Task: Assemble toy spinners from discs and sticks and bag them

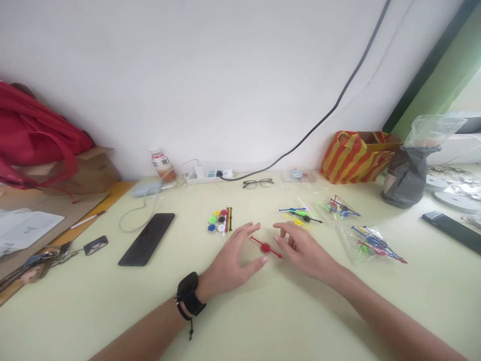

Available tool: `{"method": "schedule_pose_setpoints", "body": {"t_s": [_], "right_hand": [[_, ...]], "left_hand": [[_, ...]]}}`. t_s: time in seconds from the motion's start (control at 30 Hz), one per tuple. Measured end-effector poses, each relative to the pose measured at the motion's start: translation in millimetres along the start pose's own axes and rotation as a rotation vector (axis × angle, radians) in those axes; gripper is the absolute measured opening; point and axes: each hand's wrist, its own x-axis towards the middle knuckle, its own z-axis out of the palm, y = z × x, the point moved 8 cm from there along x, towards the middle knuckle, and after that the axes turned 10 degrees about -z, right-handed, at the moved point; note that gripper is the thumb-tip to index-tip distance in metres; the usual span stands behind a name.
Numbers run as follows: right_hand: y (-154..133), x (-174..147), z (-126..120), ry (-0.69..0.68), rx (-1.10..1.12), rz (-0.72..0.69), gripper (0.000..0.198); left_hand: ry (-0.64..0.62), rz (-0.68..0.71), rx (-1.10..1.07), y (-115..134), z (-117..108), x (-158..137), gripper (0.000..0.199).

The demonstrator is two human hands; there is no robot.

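A red arrow spinner [265,248] with a round hub lies on the table between my hands. My left hand [235,258] is at its left, fingers stretched and apart, the thumb tip close to the hub; whether they touch I cannot tell. On the other side, my right hand [302,248] has loosely bent fingers, thumb and forefinger apart, with nothing seen in them. Beyond my left hand are several coloured round discs [217,220], beside a row of arrow pointers [229,219]. Behind my right hand lie loose blue, black and yellow-green arrow pieces [299,215].
Clear plastic bags of spinner parts [376,243] lie to the right. A black phone [146,239] is on the left. Along the wall stand a bottle [163,164], a power strip [209,175], eyeglasses [258,184] and a striped bag [355,158]. A grey bag [406,175] stands farther right.
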Motion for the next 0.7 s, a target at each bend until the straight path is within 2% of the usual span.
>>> {"method": "schedule_pose_setpoints", "body": {"t_s": [0.13, 0.27, 0.33, 0.37, 0.43, 0.47, 0.53, 0.57, 0.63, 0.7], "right_hand": [[-2.7, -5.6, -11.4, 0.066, -0.058, 0.098, 0.054], [-9.8, -29.4, -13.0, 0.146, -0.013, 0.255, 0.074], [-12.6, -46.8, -6.2, 0.206, 0.129, 0.351, 0.075], [-13.0, -55.2, 1.5, 0.211, 0.238, 0.411, 0.070], [-15.5, -67.9, 23.8, 0.145, 0.494, 0.538, 0.058], [-20.2, -70.3, 33.2, 0.101, 0.614, 0.566, 0.060], [-31.3, -68.6, 37.4, 0.079, 0.771, 0.554, 0.067], [-34.9, -66.6, 30.5, 0.123, 0.799, 0.526, 0.068], [-35.1, -68.8, 4.8, 0.273, 0.776, 0.450, 0.063], [-24.8, -88.4, -24.7, 0.418, 0.702, 0.332, 0.053]], "left_hand": [[0.091, -0.043, -0.068, -7.2, -5.7, 1.6, 0.051], [0.149, -0.078, -0.091, -12.4, -9.4, 3.7, 0.041], [0.175, -0.092, -0.105, -14.5, -11.7, 4.5, 0.038], [0.186, -0.096, -0.114, -15.2, -12.6, 4.8, 0.037], [0.208, -0.103, -0.130, -16.0, -14.5, 4.8, 0.036], [0.219, -0.105, -0.136, -15.9, -15.5, 4.6, 0.036], [0.238, -0.103, -0.147, -14.6, -17.3, 3.6, 0.036], [0.241, -0.101, -0.152, -13.6, -17.8, 3.0, 0.036], [0.231, -0.095, -0.154, -11.2, -17.5, 1.9, 0.036], [0.208, -0.096, -0.145, -9.8, -16.2, 1.2, 0.037]]}}
